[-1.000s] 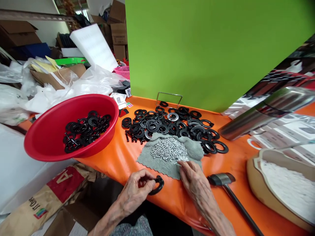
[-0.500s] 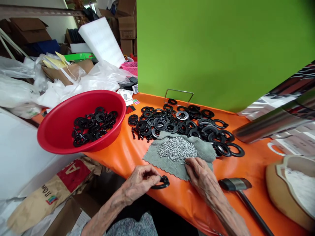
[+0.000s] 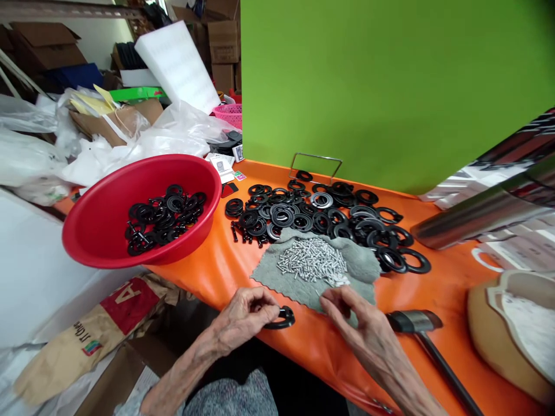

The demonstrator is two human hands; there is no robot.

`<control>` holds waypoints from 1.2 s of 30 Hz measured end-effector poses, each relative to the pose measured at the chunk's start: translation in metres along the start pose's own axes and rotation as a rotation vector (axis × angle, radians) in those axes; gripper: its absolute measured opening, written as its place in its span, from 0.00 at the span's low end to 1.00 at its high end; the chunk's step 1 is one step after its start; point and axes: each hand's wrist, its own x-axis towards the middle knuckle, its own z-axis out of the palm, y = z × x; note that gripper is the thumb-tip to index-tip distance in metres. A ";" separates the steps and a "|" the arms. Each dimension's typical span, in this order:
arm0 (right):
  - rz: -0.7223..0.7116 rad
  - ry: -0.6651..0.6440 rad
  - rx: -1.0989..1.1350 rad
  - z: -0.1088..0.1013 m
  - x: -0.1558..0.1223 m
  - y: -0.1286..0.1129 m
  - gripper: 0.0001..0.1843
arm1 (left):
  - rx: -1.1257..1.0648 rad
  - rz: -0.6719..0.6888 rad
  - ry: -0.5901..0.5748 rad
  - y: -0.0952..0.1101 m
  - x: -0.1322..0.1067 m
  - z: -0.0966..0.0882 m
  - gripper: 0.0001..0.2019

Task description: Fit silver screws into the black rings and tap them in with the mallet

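Observation:
My left hand (image 3: 245, 316) is closed on a black ring part (image 3: 281, 319), held at the near edge of the orange table (image 3: 217, 271). My right hand (image 3: 355, 318) hovers just right of it over the near edge of a grey cloth (image 3: 359, 266), thumb and forefinger pinched on a small silver screw. A heap of silver screws (image 3: 312, 260) lies on the cloth. Behind it spreads a pile of black ring parts (image 3: 321, 216).
A red bowl (image 3: 108, 208) with more black rings stands at the left. A hammer (image 3: 416, 329) lies right of my right hand. A beige tray (image 3: 485, 323) sits at the far right, a green board (image 3: 368, 86) behind, plastic bags and cartons at left.
My right hand has lifted off the screw heap and drawn back toward me, pinching a screw. The left hand keeps the black ring in place. The view shifted slightly.

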 end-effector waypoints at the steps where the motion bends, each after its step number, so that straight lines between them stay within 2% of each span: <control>1: 0.033 -0.062 0.052 -0.004 -0.003 -0.012 0.13 | 0.015 0.004 -0.002 -0.001 0.000 0.000 0.09; 5: 0.204 -0.285 0.312 -0.012 -0.011 -0.045 0.17 | 0.122 0.032 -0.001 -0.003 0.000 -0.001 0.09; 11: 0.227 -0.385 0.385 -0.003 -0.006 -0.048 0.16 | 0.314 0.059 0.028 0.005 -0.004 0.001 0.06; 20: 0.199 -0.393 0.277 0.002 -0.007 -0.047 0.15 | 0.436 0.109 0.057 0.009 -0.007 0.006 0.05; 25: 0.123 -0.226 0.219 0.014 -0.015 -0.047 0.11 | 0.454 0.152 0.049 0.005 -0.009 0.007 0.05; 29: 0.089 -0.104 0.301 0.023 -0.020 -0.048 0.06 | 0.417 0.166 0.041 0.005 -0.008 0.005 0.05; 33: 0.097 -0.142 0.414 0.026 -0.021 -0.045 0.13 | 0.362 0.171 -0.013 0.005 -0.009 0.001 0.05; 36: 0.125 -0.194 0.445 0.027 -0.021 -0.042 0.08 | 0.322 0.170 -0.067 0.005 -0.012 -0.002 0.05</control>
